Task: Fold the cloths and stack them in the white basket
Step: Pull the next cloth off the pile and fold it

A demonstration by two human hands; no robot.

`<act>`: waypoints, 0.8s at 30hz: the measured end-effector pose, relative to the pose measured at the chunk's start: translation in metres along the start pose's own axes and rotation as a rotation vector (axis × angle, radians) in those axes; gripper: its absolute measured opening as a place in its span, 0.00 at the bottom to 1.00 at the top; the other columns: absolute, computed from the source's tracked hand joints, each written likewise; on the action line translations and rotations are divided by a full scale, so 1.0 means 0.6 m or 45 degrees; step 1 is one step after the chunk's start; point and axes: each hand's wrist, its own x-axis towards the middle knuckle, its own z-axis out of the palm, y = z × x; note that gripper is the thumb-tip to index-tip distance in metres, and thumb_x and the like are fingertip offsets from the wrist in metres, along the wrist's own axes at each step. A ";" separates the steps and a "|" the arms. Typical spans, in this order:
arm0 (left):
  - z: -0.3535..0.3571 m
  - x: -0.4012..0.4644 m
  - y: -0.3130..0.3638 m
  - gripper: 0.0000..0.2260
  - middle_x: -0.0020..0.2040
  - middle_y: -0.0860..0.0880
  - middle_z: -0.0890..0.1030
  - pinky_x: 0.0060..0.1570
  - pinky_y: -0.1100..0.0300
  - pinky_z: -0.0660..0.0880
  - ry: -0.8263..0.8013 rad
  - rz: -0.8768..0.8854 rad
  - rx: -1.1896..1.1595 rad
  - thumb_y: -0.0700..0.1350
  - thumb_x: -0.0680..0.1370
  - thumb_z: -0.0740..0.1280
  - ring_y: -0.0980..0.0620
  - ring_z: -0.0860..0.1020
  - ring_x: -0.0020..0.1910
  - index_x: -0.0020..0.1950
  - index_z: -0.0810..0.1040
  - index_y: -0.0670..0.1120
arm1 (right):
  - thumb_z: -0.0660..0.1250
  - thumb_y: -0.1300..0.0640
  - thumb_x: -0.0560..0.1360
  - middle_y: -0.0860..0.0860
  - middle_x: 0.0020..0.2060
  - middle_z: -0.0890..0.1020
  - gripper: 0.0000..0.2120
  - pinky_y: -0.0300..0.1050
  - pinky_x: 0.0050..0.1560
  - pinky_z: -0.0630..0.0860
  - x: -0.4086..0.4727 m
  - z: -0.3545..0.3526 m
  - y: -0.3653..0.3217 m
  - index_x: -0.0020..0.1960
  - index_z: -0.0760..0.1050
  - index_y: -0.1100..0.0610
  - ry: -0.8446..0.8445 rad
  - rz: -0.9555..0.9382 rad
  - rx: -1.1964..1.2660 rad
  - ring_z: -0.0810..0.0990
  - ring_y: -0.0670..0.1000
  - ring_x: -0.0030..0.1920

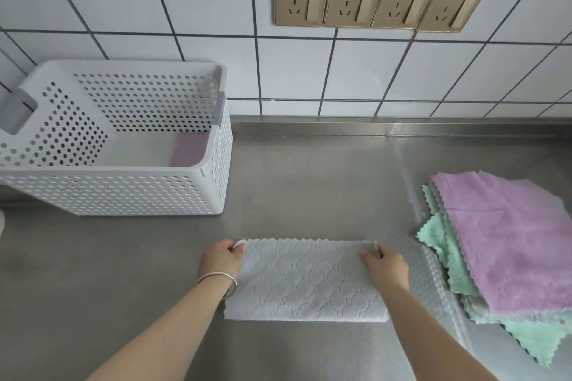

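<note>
The steel counter (309, 176) carries the white basket (117, 189) at far left, with a folded purple cloth (189, 150) already on its floor. At the right edge lies a loose pile (507, 244) of purple and green cloths not yet folded. Between them, nearest the person, the grey cloth (306, 278) lies flat as a wide rectangle, apparently folded once with its zigzag edges at the far side.

To finish this step well, the person should line up the far corners exactly, flatten the layers, then bring one short side across to the other so the result suits the basket.

The left hand (221, 260) pinches the far left corner, its fingers (236, 246) curled round the edge. The right hand (385, 263) pinches the far right corner likewise. The cloth stretches between both hands.
</note>
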 end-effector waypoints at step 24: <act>0.106 -0.103 -0.032 0.30 0.73 0.49 0.64 0.67 0.39 0.52 -0.136 0.718 0.914 0.68 0.70 0.54 0.43 0.48 0.76 0.70 0.65 0.58 | 0.58 0.43 0.72 0.47 0.69 0.69 0.27 0.50 0.67 0.58 -0.076 0.090 0.098 0.70 0.62 0.47 0.106 -1.042 -0.762 0.60 0.50 0.70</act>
